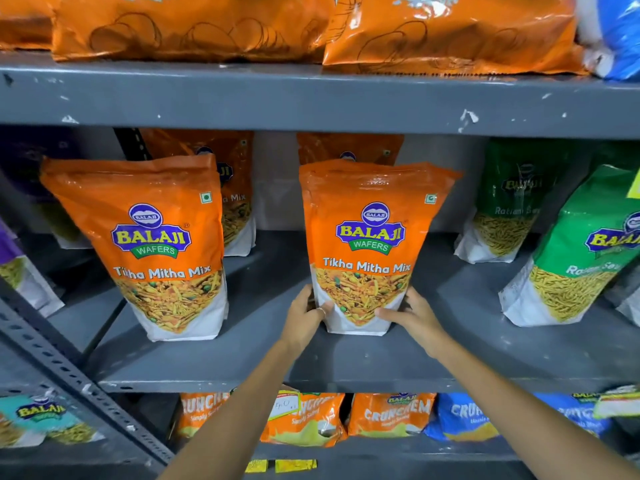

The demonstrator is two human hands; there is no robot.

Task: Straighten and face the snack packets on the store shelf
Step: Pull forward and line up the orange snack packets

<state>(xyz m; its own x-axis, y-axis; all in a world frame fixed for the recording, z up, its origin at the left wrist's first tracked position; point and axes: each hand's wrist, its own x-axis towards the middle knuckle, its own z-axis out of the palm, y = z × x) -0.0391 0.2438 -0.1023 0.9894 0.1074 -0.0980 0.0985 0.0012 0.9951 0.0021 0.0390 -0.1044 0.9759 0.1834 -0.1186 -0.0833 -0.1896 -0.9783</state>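
An orange Tikha Mitha Mix packet (370, 237) stands upright on the grey middle shelf (270, 358), label facing me. My left hand (306, 315) grips its lower left corner and my right hand (414, 315) grips its lower right corner. A second orange Tikha Mitha Mix packet (152, 244) stands to the left, leaning slightly. Two more orange packets (235, 174) stand behind the front ones, partly hidden.
Green Ratlami Sev packets (581, 258) stand at the right, one further back (509, 202). A purple packet (17, 268) is at the far left. Large orange bags (194, 26) fill the upper shelf. Crunchem packets (388, 414) line the lower shelf. A slotted steel upright (69, 372) crosses lower left.
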